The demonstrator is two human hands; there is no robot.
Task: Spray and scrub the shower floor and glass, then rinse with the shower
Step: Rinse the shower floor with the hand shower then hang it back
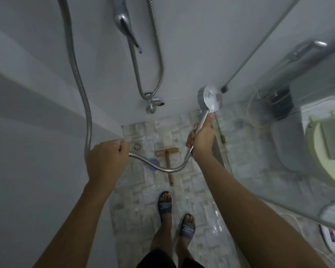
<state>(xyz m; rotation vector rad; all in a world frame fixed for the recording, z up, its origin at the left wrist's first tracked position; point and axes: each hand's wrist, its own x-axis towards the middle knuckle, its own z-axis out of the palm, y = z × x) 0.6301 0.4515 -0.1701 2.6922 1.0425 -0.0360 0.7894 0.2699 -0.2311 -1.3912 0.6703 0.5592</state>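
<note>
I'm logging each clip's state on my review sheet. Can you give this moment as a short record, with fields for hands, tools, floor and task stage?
left hand: grips the hose
right hand: holds the shower head by its handle, raised near the glass
scrub brush: lies untouched on the tiled floor, beside the drain
water: no spray visible
feet: in dark slides on the floor
stage: probably about to rinse
</note>
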